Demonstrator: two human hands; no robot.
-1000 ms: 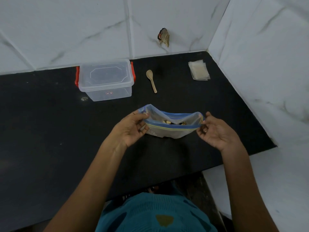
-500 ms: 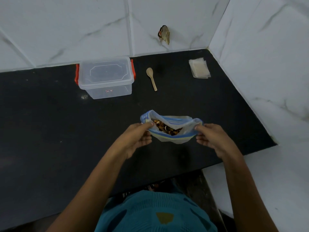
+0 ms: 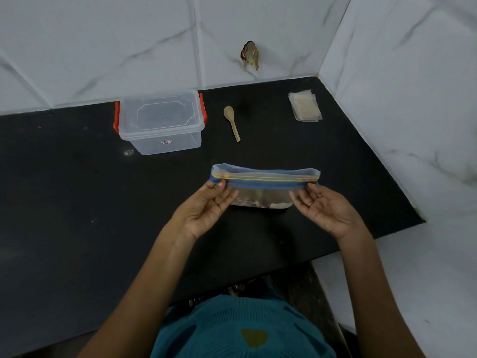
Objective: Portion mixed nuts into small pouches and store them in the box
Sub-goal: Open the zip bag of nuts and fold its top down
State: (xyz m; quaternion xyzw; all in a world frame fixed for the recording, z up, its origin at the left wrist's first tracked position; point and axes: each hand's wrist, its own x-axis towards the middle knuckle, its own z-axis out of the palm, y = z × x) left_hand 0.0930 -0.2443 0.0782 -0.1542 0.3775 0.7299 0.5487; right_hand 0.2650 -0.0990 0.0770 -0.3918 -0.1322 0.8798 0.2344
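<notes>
1 zip bag [image 3: 263, 178], 1 lidded clear box [image 3: 160, 122] w/ 2 red clips, 1 wooden spoon [image 3: 232, 122], 1 stack of small pouches [image 3: 305, 107] (no. of pouches in it can't be counted), 2 hands. Nuts [image 3: 258, 201] show only dimly thru the bag's lower part, too blurred to count. Bag is above the black counter [image 3: 77, 202], nearer the person than box & spoon, pulled flat btwn both hands. Left hand [image 3: 206, 210] pinches the zip strip's left end, right hand [image 3: 327, 210] pinches its right end; fingers behind the plastic are hidden.
</notes>
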